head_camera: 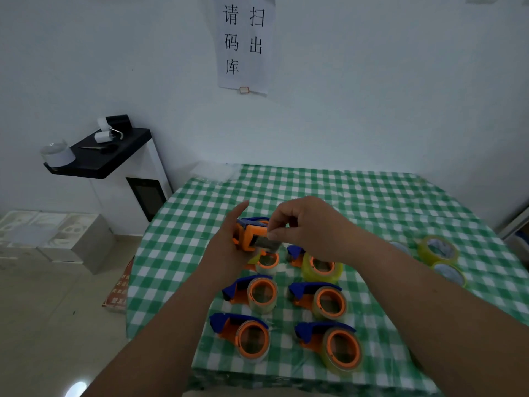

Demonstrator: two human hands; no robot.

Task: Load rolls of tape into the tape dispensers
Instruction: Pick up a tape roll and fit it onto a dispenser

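- Left hand point(229, 247): raised above the table centre, palm turned toward 3 o'clock, thumb extended toward 12 o'clock. It holds an orange-and-blue tape dispenser point(252, 233) against the palm; the fingers behind the body are hidden.
- Right hand point(309, 227): at 3 o'clock of the held dispenser, fingers curled. Thumb and forefinger pinch a grey, blurred strip of tape point(267, 243) at the dispenser's near face. Whether the strip is attached to the dispenser cannot be determined.
- Table point(372, 202): covered with a green-and-white checked cloth.
- Loaded dispensers: four dispensers with rolls fitted stand in two rows at 6 o'clock of the hands: middle-left dispenser point(252, 293), middle-right dispenser point(320, 300), near-left dispenser point(243, 336), near-right dispenser point(332, 345).
- Directly below the hands: a clear roll on an orange hub point(267, 262) and, at 3 o'clock of it, a yellowish roll on a dispenser point(320, 266); both are partly hidden by the hands.
- Loose tape rolls point(438, 249): yellowish, grouped at 3 o'clock near the table's right edge, well apart from the dispensers.
- Black shelf point(100, 156): on the wall at 10 o'clock, carrying small items.
- Paper sign point(243, 44): fixed to the wall at 12 o'clock, printed with black characters.
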